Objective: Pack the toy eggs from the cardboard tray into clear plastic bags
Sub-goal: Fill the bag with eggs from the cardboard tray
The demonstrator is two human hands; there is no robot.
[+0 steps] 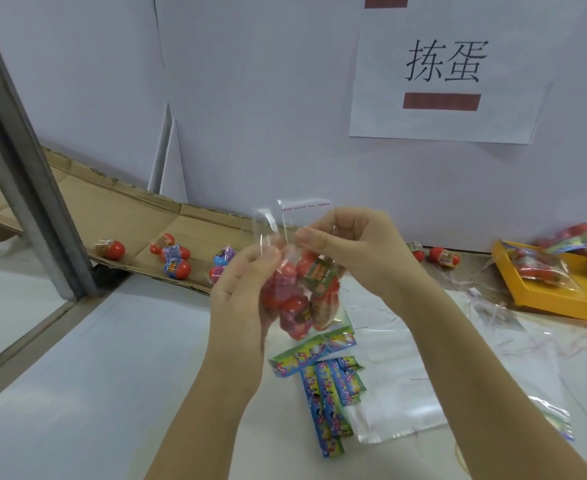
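holds a clear plastic bag (285, 218) up over the white table (94, 375), both hands on it. grips the bulging lower part in the left hand (247, 289), fingers curled round the glossy film from the left side. pinches the gathered neck with the right hand (351, 247), thumb and forefinger pressed together on the film just above the load. inside the bag, packed tight: smooth, rounded toy eggs (302, 296), mostly red plastic with printed labels, count unclear through the crinkled film. above the hands, standing loose, the bag's thin top flap with a red-printed strip along its edge. behind and to the left, flat against the wall, a cardboard tray (167, 216) of brown corrugated board with ragged edges, carrying several loose eggs (178, 266) in red, blue and purple, well apart from the bag. below the bag, fanned on the table, long narrow paper strips (323, 386) in bright blue, green and yellow print. just beside them, flat and shiny, empty bags (406, 375). far right, a yellow tray (541, 299) of hard plastic holding filled bags. near the wall, two more eggs (437, 256).
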